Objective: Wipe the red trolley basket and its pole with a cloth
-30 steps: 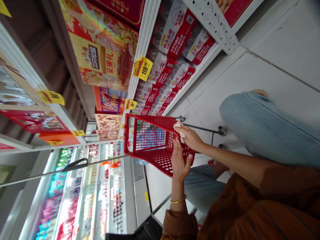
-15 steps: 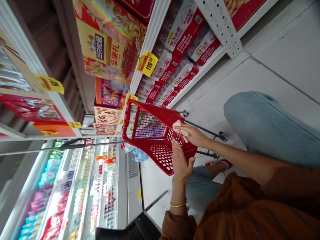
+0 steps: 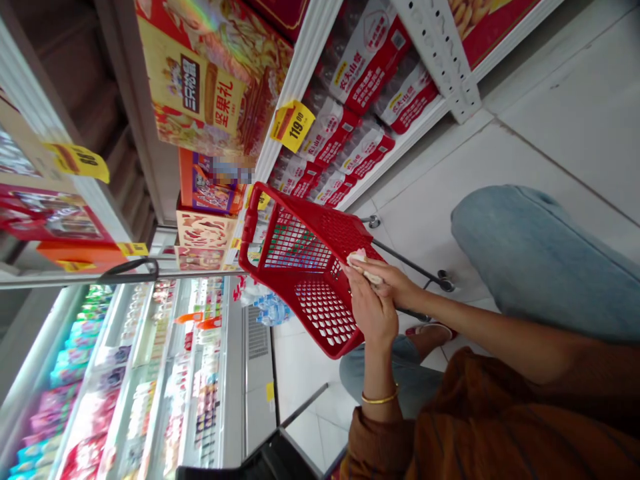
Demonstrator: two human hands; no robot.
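Two hands meet at the rim of a red plastic shopping basket (image 3: 325, 317), which stands tilted on a dark metal wheeled frame (image 3: 407, 263). Right hand (image 3: 387, 281): closed narrowly on a crumpled white cloth (image 3: 361, 261), pressed to the rim. Left hand (image 3: 369, 312), with a gold bangle (image 3: 379, 399) at the wrist: fingers lie against the basket wall just beside the cloth; whether they grip cannot be told. Nearest the body are a rust-brown sleeve (image 3: 380, 443), a bent denim knee (image 3: 520, 260) and a sandal (image 3: 430, 330) on white floor tiles (image 3: 550, 153). Beyond the basket, a white shelf (image 3: 305, 87) carries shrink-wrapped water bottles (image 3: 360, 67) and gift boxes (image 3: 210, 80), with a yellow price tag (image 3: 293, 125); opposite stands a lit refrigerated case (image 3: 165, 373).
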